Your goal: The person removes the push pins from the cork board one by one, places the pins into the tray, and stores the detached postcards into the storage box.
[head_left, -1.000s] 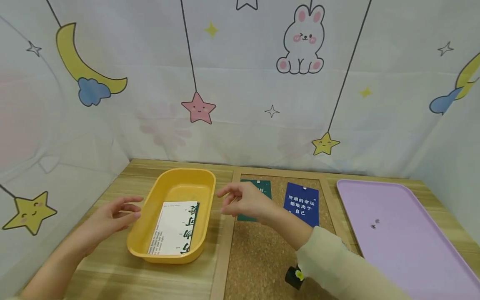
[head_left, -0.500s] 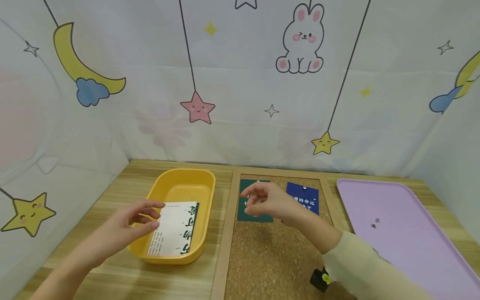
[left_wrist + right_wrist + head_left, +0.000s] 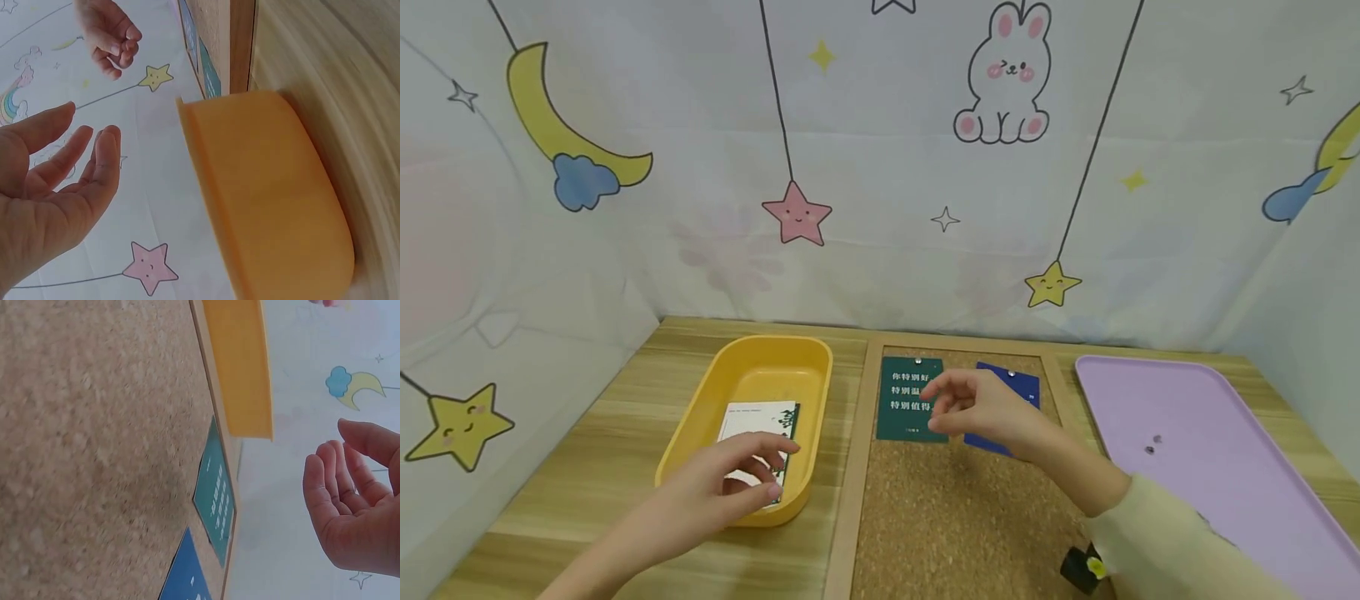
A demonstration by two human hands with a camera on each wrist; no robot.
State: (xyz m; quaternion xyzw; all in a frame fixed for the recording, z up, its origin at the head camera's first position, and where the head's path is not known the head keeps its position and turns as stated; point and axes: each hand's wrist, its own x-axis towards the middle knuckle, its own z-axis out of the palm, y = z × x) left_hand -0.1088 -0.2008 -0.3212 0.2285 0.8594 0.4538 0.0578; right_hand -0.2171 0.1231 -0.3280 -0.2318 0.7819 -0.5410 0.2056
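My left hand [image 3: 722, 487] hovers over the front of the yellow basin [image 3: 820, 417], fingers loosely bent with nothing between them. Inside the basin lie cards, the top one a white card [image 3: 760, 414] with dark green characters, partly hidden by that hand. Over the cork board [image 3: 940, 517] hangs my right hand [image 3: 992, 412], relaxed and holding nothing. It overlaps the blue card [image 3: 1026, 387] in the head view and hides much of it. Beside it, a green card [image 3: 910, 408] with white writing is pinned at the board's top left. The right wrist view shows the right hand [image 3: 356, 494] raised off the board.
A lilac tray [image 3: 1217, 467] stands to the right, bearing a few small metallic pins [image 3: 1152, 445]. The board's wooden frame [image 3: 852, 467] borders the cork next to the basin. A printed curtain [image 3: 880, 275] closes off the back.
My left hand has moved right, from beside the basin to over it. My right hand has moved right across the board, uncovering the green card and covering part of the blue one.
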